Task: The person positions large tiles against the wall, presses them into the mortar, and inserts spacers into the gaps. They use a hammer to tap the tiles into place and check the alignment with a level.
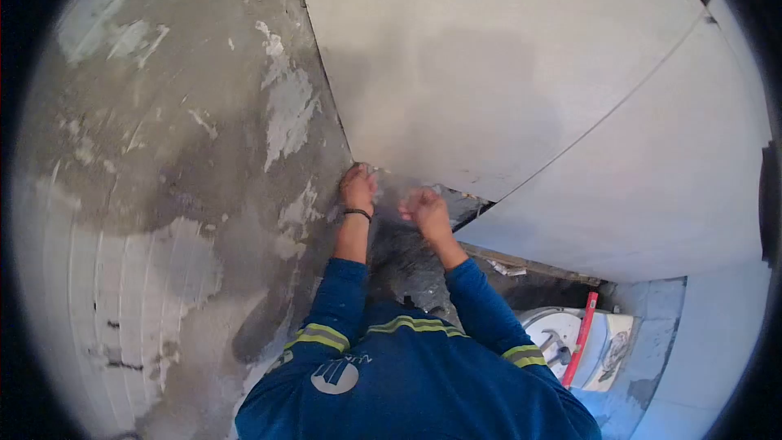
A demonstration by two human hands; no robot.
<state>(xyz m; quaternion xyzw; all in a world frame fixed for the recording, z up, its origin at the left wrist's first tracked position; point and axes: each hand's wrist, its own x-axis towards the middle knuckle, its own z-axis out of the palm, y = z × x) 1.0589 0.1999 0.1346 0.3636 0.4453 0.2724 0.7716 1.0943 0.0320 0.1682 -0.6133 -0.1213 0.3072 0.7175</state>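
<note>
My left hand [358, 187], with a dark band at the wrist, is at the lower left corner of a large pale panel [456, 73], where it meets the rough grey wall [236, 138]. Its fingers are curled at the panel's edge, and what they hold, if anything, is hidden. Just right of it, my right hand [423, 209] is raised in front of a dark gap [464, 205] below the panel. Its fingers are bent and blurred, and I cannot make out anything in them.
At the lower right a red bar [580, 341] lies across a round white object [554, 330] beside pale blue blocks [658, 310]. A wooden strip [521, 262] runs below the panel's lower edge. Ribbed white patches [122, 277] mark the left wall.
</note>
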